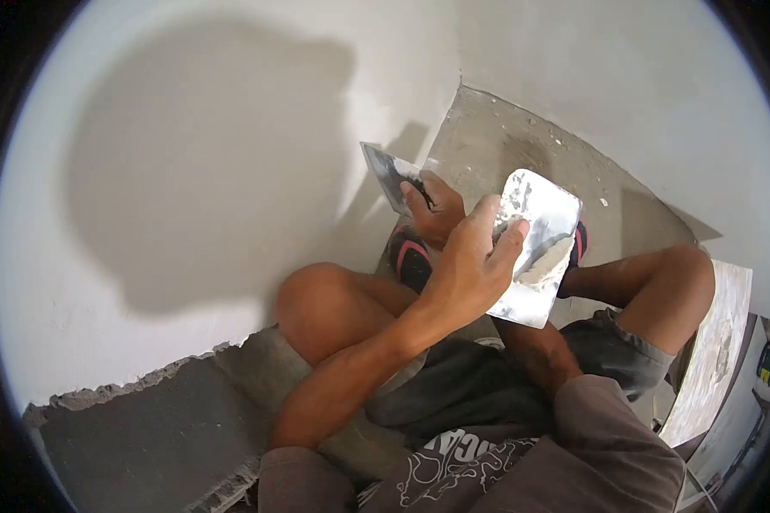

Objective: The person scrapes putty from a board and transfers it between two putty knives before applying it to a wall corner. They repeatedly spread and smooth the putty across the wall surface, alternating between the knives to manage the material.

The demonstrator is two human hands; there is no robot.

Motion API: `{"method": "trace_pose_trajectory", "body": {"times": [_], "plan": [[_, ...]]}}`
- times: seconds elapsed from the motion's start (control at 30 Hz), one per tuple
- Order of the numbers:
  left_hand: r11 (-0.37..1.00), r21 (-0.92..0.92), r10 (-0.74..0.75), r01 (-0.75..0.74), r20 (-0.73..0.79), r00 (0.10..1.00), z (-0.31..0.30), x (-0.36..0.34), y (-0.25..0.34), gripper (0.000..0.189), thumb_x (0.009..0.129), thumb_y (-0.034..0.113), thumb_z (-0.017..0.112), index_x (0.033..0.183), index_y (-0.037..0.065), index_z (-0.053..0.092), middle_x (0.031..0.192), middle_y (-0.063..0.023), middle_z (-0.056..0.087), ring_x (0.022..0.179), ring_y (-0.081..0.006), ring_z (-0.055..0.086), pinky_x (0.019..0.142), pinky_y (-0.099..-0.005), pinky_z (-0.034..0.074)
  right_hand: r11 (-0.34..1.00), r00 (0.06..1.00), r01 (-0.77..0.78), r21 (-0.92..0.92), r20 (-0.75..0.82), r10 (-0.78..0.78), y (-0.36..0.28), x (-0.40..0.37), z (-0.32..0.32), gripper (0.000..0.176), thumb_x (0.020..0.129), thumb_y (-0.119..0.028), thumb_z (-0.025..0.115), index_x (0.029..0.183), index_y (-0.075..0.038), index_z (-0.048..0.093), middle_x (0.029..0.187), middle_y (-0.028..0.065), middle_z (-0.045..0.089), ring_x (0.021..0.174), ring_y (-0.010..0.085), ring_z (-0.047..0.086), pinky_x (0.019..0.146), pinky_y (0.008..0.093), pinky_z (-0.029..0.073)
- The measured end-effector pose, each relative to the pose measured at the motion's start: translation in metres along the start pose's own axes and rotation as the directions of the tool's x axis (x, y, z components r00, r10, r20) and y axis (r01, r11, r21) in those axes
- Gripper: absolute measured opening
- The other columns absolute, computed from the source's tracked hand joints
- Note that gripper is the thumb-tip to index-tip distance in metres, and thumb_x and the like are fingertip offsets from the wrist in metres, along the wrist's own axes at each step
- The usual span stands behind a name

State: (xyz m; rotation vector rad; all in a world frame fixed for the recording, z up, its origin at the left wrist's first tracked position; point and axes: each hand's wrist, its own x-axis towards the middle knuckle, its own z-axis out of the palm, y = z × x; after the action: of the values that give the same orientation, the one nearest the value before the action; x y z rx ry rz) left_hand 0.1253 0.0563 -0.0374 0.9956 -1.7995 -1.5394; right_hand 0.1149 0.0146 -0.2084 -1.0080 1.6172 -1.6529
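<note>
My forearms cross, the left one over the right. My left hand (475, 256) is closed on the left edge of a flat, rounded-corner plastering trowel (535, 295), its thumb on the face. White smears cover that trowel, and a ridge of putty (546, 263) lies along its right side. Beyond it and to the left, my right hand (439, 209) grips a flat metal putty blade (383, 175), thumb on the near face. The blade stands tilted close to the left wall (222, 171), its shadow beside it. The right wrist is hidden behind the trowel.
Another pale wall (624, 68) meets the left one at the corner. Crumbs lie on the concrete floor (479, 120). My bent knees flank the hands. A broken plaster edge borders a dark opening (145, 436) at lower left; a whitish board (714, 350) leans at right.
</note>
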Motion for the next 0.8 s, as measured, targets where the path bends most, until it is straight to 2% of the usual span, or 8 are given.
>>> {"method": "trace_pose_trajectory", "body": {"times": [0.07,0.17,0.27,0.37,0.47,0.57,0.77,0.8], "plan": [[1.000,-0.019,-0.017,0.016,-0.012,1.000,0.003,-0.002,-0.001,0.031,0.098,0.024,0.053,0.099,-0.007,0.051,0.084,-0.0229,0.060,0.078,-0.0266,0.059,0.073,-0.0393,0.046,0.994,0.999,0.044,-0.101,0.021,-0.042,-0.035,-0.005,-0.005,0.021,0.091,-0.011,0.063,0.109,0.000,0.065,0.077,0.0097,0.064,0.071,0.0191,0.057,0.071,0.0287,0.047],[1.000,-0.019,-0.015,0.014,-0.034,0.999,0.004,-0.004,-0.001,0.032,0.098,0.025,0.053,0.103,-0.006,0.054,0.087,-0.0161,0.063,0.081,-0.0176,0.058,0.073,-0.0334,0.046,0.894,0.896,0.443,0.068,-0.011,-0.443,-0.046,0.001,-0.003,0.023,0.088,-0.002,0.062,0.111,-0.002,0.065,0.091,0.0132,0.065,0.076,0.0232,0.061,0.073,0.0304,0.049],[1.000,-0.014,-0.012,0.012,-0.040,0.999,0.004,-0.005,-0.002,0.032,0.098,0.025,0.053,0.103,-0.007,0.054,0.086,-0.0160,0.063,0.081,-0.0173,0.058,0.073,-0.0337,0.047,0.878,0.879,0.477,0.036,0.000,-0.477,-0.044,-0.006,0.000,0.031,0.087,0.005,0.060,0.117,-0.003,0.065,0.105,0.0155,0.063,0.084,0.0230,0.063,0.076,0.0310,0.050],[0.999,-0.017,-0.044,0.043,-0.027,0.999,0.002,-0.006,0.003,0.033,0.098,0.026,0.054,0.104,-0.007,0.053,0.087,-0.0167,0.063,0.083,-0.0180,0.058,0.074,-0.0349,0.047,0.884,0.886,0.463,-0.069,0.073,-0.458,-0.043,-0.012,0.005,0.042,0.082,0.008,0.060,0.122,-0.004,0.063,0.109,0.0159,0.062,0.090,0.0256,0.063,0.078,0.0313,0.050],[0.998,-0.021,-0.054,0.054,-0.036,0.998,0.000,-0.007,0.007,0.036,0.098,0.028,0.053,0.106,-0.007,0.053,0.090,-0.0182,0.063,0.085,-0.0196,0.058,0.077,-0.0365,0.046,0.783,0.794,0.608,-0.134,0.129,-0.594,-0.055,-0.012,0.014,0.052,0.074,0.010,0.061,0.125,-0.003,0.061,0.108,0.0172,0.062,0.094,0.0299,0.061,0.078,0.0335,0.051],[0.999,-0.003,-0.034,0.034,-0.045,0.998,-0.001,-0.007,0.004,0.039,0.098,0.030,0.053,0.108,-0.007,0.053,0.092,-0.0194,0.063,0.087,-0.0211,0.059,0.079,-0.0377,0.046,0.779,0.789,0.614,-0.127,0.133,-0.600,-0.057,-0.017,0.022,0.058,0.068,0.010,0.060,0.125,-0.002,0.060,0.109,0.0184,0.061,0.096,0.0338,0.060,0.078,0.0373,0.051],[0.999,0.020,-0.038,0.038,-0.033,0.999,-0.003,-0.008,0.006,0.039,0.099,0.031,0.053,0.109,-0.007,0.054,0.091,-0.0194,0.062,0.087,-0.0214,0.059,0.079,-0.0372,0.046,0.738,0.735,0.670,-0.081,0.212,-0.644,-0.057,-0.020,0.013,0.060,0.069,0.011,0.060,0.128,-0.002,0.058,0.109,0.0187,0.061,0.095,0.0343,0.059,0.079,0.0389,0.050],[0.999,0.013,-0.045,0.046,-0.025,0.999,-0.004,-0.008,0.007,0.039,0.099,0.031,0.053,0.108,-0.007,0.054,0.091,-0.0192,0.062,0.087,-0.0212,0.059,0.079,-0.0368,0.046,0.773,0.767,0.629,-0.085,0.226,-0.600,-0.057,-0.022,0.009,0.059,0.071,0.010,0.061,0.128,-0.003,0.057,0.109,0.0184,0.061,0.094,0.0337,0.060,0.078,0.0377,0.050]]}}
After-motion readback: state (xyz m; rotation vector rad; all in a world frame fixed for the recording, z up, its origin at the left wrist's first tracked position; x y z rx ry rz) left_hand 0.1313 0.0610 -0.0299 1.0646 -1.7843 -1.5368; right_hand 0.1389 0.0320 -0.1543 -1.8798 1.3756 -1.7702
